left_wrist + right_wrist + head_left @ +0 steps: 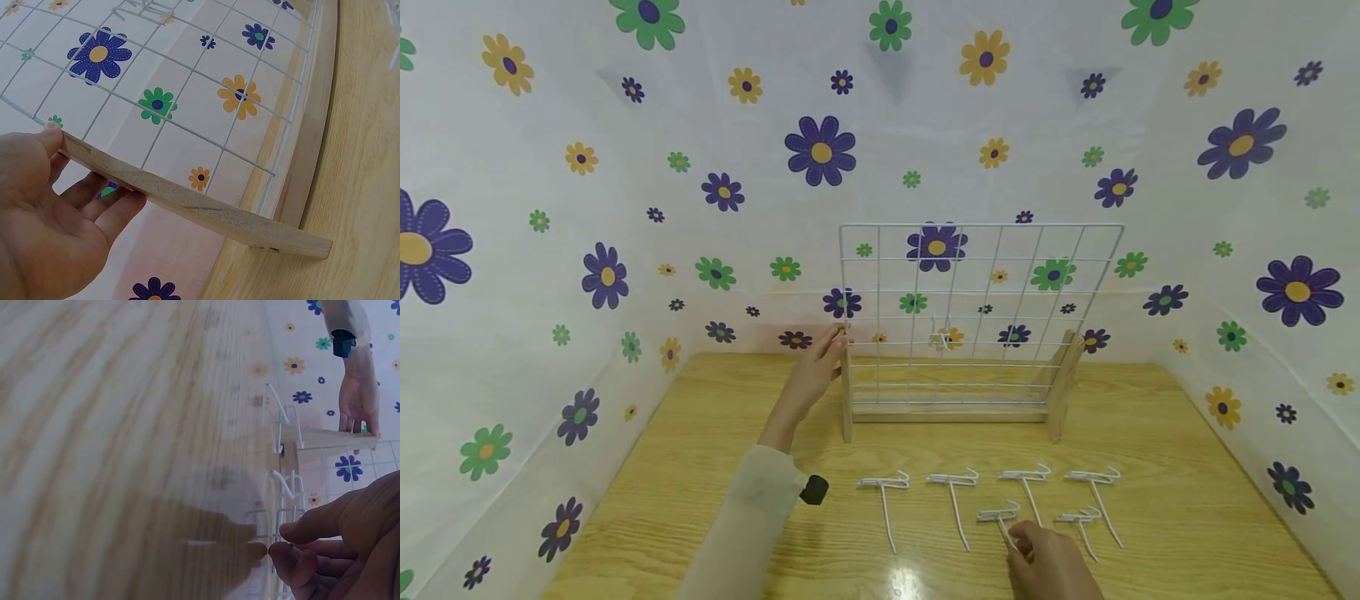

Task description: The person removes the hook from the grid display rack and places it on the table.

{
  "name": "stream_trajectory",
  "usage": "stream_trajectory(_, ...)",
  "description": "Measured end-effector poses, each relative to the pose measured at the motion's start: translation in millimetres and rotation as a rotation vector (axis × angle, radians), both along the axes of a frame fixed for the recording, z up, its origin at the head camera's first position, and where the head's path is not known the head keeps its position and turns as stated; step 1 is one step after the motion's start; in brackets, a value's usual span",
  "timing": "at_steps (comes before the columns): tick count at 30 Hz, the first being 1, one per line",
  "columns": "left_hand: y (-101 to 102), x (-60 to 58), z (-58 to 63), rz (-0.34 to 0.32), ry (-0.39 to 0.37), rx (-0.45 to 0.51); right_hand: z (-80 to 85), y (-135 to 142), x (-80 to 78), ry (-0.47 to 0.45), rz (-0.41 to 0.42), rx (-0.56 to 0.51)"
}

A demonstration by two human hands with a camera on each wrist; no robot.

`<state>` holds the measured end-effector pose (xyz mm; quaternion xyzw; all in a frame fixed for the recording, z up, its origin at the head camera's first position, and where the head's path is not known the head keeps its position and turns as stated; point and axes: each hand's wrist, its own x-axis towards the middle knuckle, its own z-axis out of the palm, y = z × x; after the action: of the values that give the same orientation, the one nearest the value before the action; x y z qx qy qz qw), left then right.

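Observation:
A white wire grid (pixel 981 225) stands upright in a wooden base at the back of the table. My left hand (pixel 808 372) grips the base's left wooden upright (pixel 181 197), thumb on one side and fingers on the other in the left wrist view. One white hook (pixel 943 338) hangs on the grid near its middle. In front of the stand, my right hand (pixel 1051 563) pinches the prong of a short white wire hook (pixel 997 516) between thumb and forefinger, low over the tabletop. The prong's tip is hidden by the fingers.
Several long white hooks (pixel 953 480) lie in a row on the wooden table (pixel 730 433). Another short hook (pixel 1081 518) lies right of my right hand. A flower-printed sheet (pixel 880 192) encloses the back and sides.

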<state>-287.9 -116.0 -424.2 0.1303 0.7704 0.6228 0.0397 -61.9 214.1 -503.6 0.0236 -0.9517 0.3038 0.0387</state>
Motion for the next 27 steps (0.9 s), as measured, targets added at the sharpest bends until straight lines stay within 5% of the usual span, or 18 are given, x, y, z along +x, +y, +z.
stream_trajectory(11,-1,-1.5,-1.4,-0.007,0.001,0.005,5.4,-2,0.9,-0.040,-0.018,0.035)
stream_trajectory(27,0,-1.0,-0.6,-0.004,0.018,-0.002,22.5,-2,-9.0,-0.050,-0.120,-0.064)
